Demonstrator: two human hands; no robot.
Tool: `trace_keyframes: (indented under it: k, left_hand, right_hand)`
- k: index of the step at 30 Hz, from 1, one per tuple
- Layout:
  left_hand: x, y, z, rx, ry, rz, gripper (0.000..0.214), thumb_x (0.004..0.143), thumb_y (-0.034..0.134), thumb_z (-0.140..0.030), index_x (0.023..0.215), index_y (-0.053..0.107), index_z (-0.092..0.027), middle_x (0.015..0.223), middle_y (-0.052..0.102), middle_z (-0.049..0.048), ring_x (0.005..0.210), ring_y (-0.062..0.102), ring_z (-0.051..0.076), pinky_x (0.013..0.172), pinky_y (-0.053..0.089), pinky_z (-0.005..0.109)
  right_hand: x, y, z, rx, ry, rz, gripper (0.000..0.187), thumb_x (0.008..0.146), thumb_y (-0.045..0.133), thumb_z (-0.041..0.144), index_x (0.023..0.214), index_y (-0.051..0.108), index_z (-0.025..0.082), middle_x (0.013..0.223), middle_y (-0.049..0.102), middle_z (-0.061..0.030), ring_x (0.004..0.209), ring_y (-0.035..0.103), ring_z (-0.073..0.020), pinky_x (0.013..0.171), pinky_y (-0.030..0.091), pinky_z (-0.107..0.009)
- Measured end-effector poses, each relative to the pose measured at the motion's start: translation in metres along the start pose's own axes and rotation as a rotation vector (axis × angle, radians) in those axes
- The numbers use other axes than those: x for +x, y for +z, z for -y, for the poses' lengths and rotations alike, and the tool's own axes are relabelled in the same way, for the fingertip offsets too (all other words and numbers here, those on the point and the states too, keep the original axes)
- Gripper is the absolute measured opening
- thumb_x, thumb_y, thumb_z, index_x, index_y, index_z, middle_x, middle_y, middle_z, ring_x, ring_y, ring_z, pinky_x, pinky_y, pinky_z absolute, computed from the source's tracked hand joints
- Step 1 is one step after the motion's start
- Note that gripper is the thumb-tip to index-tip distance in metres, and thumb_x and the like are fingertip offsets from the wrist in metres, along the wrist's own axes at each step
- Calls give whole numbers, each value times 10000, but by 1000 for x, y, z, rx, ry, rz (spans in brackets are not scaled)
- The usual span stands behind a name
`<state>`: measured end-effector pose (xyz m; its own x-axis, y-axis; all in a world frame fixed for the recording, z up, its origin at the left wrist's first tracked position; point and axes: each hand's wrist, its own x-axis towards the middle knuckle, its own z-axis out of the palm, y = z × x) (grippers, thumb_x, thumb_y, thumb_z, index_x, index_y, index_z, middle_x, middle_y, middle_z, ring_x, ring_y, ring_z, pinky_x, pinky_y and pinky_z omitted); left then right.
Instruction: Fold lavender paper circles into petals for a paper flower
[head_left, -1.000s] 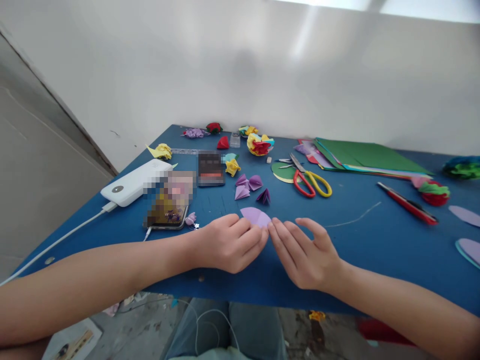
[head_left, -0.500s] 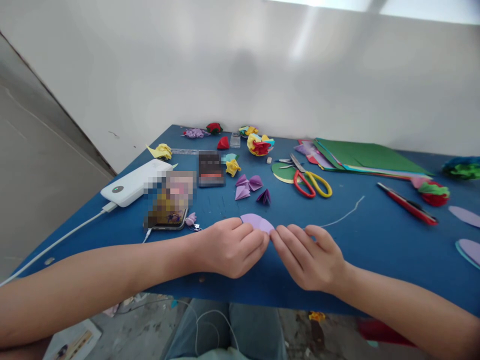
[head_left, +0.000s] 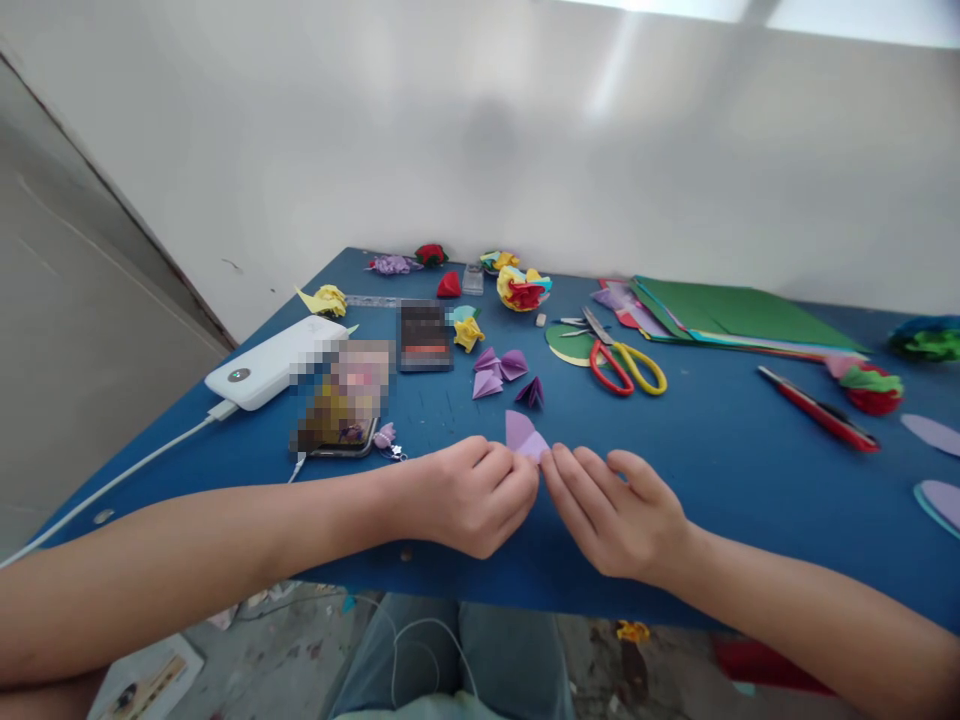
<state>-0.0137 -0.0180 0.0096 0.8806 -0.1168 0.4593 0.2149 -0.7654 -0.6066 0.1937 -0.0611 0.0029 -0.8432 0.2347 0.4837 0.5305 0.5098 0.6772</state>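
A small lilac paper piece (head_left: 523,436) stands folded up between my two hands near the front edge of the blue table (head_left: 720,470). My left hand (head_left: 465,495) is curled, its fingertips pinching the paper's near edge. My right hand (head_left: 611,515) rests on the table with its fingertips pressed against the same edge from the right. Three folded purple paper petals (head_left: 499,372) lie just beyond the hands.
Red-and-yellow scissors (head_left: 626,367) and a green paper disc (head_left: 568,346) lie further back. Coloured paper sheets (head_left: 720,315) are at the back right, a red cutter (head_left: 814,408) to the right. A phone (head_left: 341,410) and white power bank (head_left: 274,363) sit left. Paper flowers dot the far edge.
The lilac paper, a flat half-disc a second ago, is now folded up into a narrower upright shape. Both hands have stayed close together at its near edge.
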Motion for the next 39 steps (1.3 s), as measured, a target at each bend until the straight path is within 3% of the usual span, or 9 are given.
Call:
trace_keyframes:
  k: [8,15,21,28,39]
  left_hand:
    - [2,0,-2,-111,-71,-2,185,848,455,-147,854,611,-49,725,600,76,571,540,137,425,342,269]
    - [1,-1,2,-127,-105,-19,185,853,446,-147,882,601,-50,731,600,67,578,547,139,440,358,270]
    - [2,-4,2,-88,-81,-18,167,854,460,-159,883,593,-64,767,597,62,580,545,123,439,349,259]
    - [0,1,0,-132,-115,-35,176,867,412,-135,880,571,-60,725,591,60,572,537,124,441,350,265]
    - [1,0,-2,-152,-155,-23,182,865,426,-146,938,559,-46,712,603,56,573,552,135,453,377,262]
  right_hand:
    - [-4,1,6,-66,37,44,225,819,514,185,976,642,86,921,662,-99,847,560,-209,742,368,-350]
    - [3,3,3,33,100,-1,123,765,598,143,874,646,117,824,658,-54,768,561,-191,812,382,-463]
    - [1,0,4,6,89,-10,176,777,586,155,934,642,98,856,660,-79,827,567,-194,812,391,-416]
    - [0,-2,0,2,52,-53,153,774,589,192,906,653,147,889,662,-43,843,575,-183,794,387,-387]
    - [-2,-4,3,-13,18,-35,208,804,497,165,925,650,91,913,672,-80,870,590,-195,830,401,-354]
